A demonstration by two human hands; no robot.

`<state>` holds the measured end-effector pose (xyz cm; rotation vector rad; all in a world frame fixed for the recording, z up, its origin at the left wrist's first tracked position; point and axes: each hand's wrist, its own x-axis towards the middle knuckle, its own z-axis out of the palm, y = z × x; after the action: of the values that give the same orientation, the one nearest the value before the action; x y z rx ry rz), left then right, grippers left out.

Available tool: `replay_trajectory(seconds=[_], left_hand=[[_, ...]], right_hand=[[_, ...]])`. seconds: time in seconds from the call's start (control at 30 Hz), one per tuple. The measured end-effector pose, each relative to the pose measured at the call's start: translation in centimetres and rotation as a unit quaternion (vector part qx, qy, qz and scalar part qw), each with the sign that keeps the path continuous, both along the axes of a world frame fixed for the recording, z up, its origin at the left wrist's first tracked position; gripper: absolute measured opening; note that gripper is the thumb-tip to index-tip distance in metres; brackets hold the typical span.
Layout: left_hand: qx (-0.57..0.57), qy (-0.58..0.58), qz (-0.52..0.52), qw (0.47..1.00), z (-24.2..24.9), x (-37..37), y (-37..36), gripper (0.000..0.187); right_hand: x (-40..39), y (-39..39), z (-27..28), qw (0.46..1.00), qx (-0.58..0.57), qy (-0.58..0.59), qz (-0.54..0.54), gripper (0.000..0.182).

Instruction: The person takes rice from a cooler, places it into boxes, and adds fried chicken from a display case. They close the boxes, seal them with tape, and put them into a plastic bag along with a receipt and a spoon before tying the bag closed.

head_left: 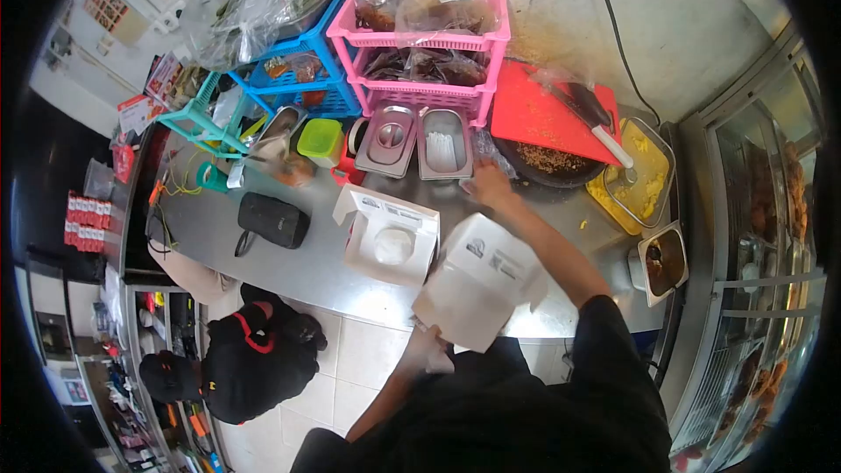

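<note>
My left hand (427,352) grips the lower left corner of a white cardboard box (482,285), which is tilted over the counter's front edge, printed side up. Stretched past that box, my right hand (492,186) is beside a metal container holding white sticks or packets (444,151) and close to a crumpled clear plastic bag (495,158). Its fingers are too blurred to show whether they hold anything. To the left sits a second white box (390,241), lid up, with a round white wrapped item (393,246) inside.
A lidded metal container (386,140) stands before a pink rack (420,39) of bagged goods. Right of it, a red cutting board (552,109) with knives overlaps a dark pan of crumbs (561,166). A black pouch (273,220) lies left. Another person (258,355) is bent over nearby.
</note>
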<state>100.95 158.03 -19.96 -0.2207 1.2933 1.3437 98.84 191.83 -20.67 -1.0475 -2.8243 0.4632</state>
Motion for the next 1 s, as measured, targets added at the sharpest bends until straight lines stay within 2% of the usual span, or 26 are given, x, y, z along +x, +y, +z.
replay_trajectory(seconds=[0.03,0.07,0.1,0.17,0.23,0.27,0.3,0.33,0.37,0.4,0.43,0.47,0.5,0.57,0.6,0.67,0.7,0.77,0.8,0.83,0.87,0.9,0.93,0.97,1.0], left_hand=[[-0.027,0.008,-0.051,0.998,-2.3,0.0,-1.5,0.021],[-0.055,0.015,-0.103,0.993,-3.6,-0.2,-2.4,0.02],[-0.059,0.015,-0.107,0.992,-3.3,-0.2,-2.7,0.02],[-0.041,-0.058,-0.098,0.993,-2.3,0.2,-2.8,0.018],[-0.013,-0.083,-0.1,0.991,-3.7,-0.1,-2.1,0.017],[0.015,-0.116,-0.102,0.988,-4.6,0.6,-1.9,0.017],[0.025,-0.141,-0.001,0.99,-2.0,1.3,0.3,0.017],[0.017,-0.099,0.011,0.995,0.3,1.6,2.2,0.017],[0.055,-0.096,-0.009,0.994,-3.3,1.5,2.7,0.016],[-0.029,-0.094,-0.002,0.995,-4.4,1.0,5.3,0.016],[0.073,-0.095,-0.039,0.992,-4.5,0.6,6.3,0.016],[0.039,-0.078,-0.024,0.996,-4.4,0.6,8.3,0.019],[0.04,-0.081,-0.03,0.995,-4.3,0.6,9.5,0.019],[0.039,-0.059,0.004,0.997,-4.1,0.7,10.6,0.023],[0.04,-0.029,-0.016,0.999,-4.4,0.5,10.7,0.026],[0.027,-0.034,-0.035,0.998,-3.0,-0.5,10.5,0.026],[0.015,-0.042,-0.049,0.998,-2.6,-0.9,10.0,0.027],[0.011,-0.066,-0.062,0.996,-1.8,-2.4,8.2,0.029],[0.068,-0.113,-0.074,0.988,0.2,-3.3,7.5,0.032],[0.123,-0.16,-0.084,0.976,2.4,-3.7,6.7,0.035],[0.17,-0.161,-0.08,0.969,4.6,-4.0,6.7,0.038],[0.218,-0.16,-0.075,0.96,6.8,-4.7,7.3,0.042],[0.279,-0.127,-0.055,0.95,8.4,-5.1,8.0,0.043],[0.276,-0.109,-0.022,0.955,11.5,-5.3,8.8,0.045],[0.34,-0.106,-0.038,0.934,12.9,-5.8,9.3,0.045]], right_hand=[[-0.9,-0.8,1.1,1.0,-0.002,0.004,-0.002,0.043],[-1.4,-1.6,1.9,0.997,0.028,-0.066,-0.023,0.047],[-1.4,-2.1,2.1,0.988,0.057,-0.138,-0.043,0.051],[-0.9,-0.3,-1.5,0.989,0.076,-0.117,-0.058,0.054],[0.8,-0.1,-0.1,0.993,0.007,-0.097,-0.067,0.057],[3.8,-0.9,1.3,0.995,-0.012,0.002,-0.1,0.052],[6.4,-2.9,6.0,0.986,-0.031,0.105,-0.13,0.047],[8.3,-4.0,8.9,0.975,0.045,0.2,-0.087,0.048],[10.0,-5.0,11.0,0.948,0.12,0.293,-0.044,0.048],[11.5,-6.7,12.3,0.95,0.118,0.285,-0.05,0.048],[12.8,-8.3,13.5,0.959,-0.023,0.273,-0.068,0.05],[13.6,-9.0,14.1,0.948,-0.162,0.26,-0.084,0.052],[14.2,-8.9,13.1,0.948,-0.16,0.259,-0.09,0.052],[15.0,-8.3,8.1,0.969,-0.16,0.168,0.078,0.052],[14.7,-7.8,5.4,0.969,-0.161,0.17,0.074,0.052],[13.6,-6.7,0.7,0.909,-0.395,0.098,0.09,0.047],[13.3,-6.6,-0.4,0.909,-0.396,0.097,0.09,0.047],[12.1,-6.8,-1.6,0.957,-0.268,0.072,0.078,0.046],[11.5,-7.4,-0.2,0.957,-0.269,0.073,0.083,0.046],[11.2,-8.9,2.9,0.944,-0.291,0.135,0.076,0.044],[11.1,-10.6,5.8,0.927,-0.314,0.195,0.068,0.042],[11.1,-12.7,7.7,0.843,-0.455,0.284,0.041,0.039],[11.1,-14.8,9.5,0.731,-0.58,0.359,0.013,0.036],[10.8,-16.5,11.3,0.732,-0.583,0.352,0.024,0.036],[10.6,-18.0,13.0,0.69,-0.569,0.446,-0.001,0.034]])
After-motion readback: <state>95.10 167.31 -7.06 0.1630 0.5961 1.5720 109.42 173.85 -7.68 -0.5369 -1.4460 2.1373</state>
